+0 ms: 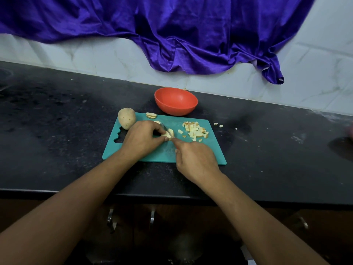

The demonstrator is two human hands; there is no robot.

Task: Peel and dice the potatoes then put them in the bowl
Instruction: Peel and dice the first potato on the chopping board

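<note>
A teal cutting board (pixel 212 150) lies on the black counter. My left hand (pixel 141 138) presses down on a pale potato piece (pixel 170 133) at the board's middle. My right hand (pixel 196 161) grips a knife (pixel 168 131) whose blade rests across that piece. A heap of diced potato (pixel 195 131) sits on the board's right part. Several slices (pixel 151 115) lie at the board's far edge. A whole unpeeled potato (pixel 126 118) rests at the board's far left corner. The red bowl (pixel 175 101) stands just behind the board and looks empty.
A few stray dice (pixel 218 125) lie on the black counter (pixel 57 121) right of the board. A purple cloth (pixel 191 35) hangs down the white tiled wall behind. Cabinet handles (pixel 151 217) show below the counter's front edge.
</note>
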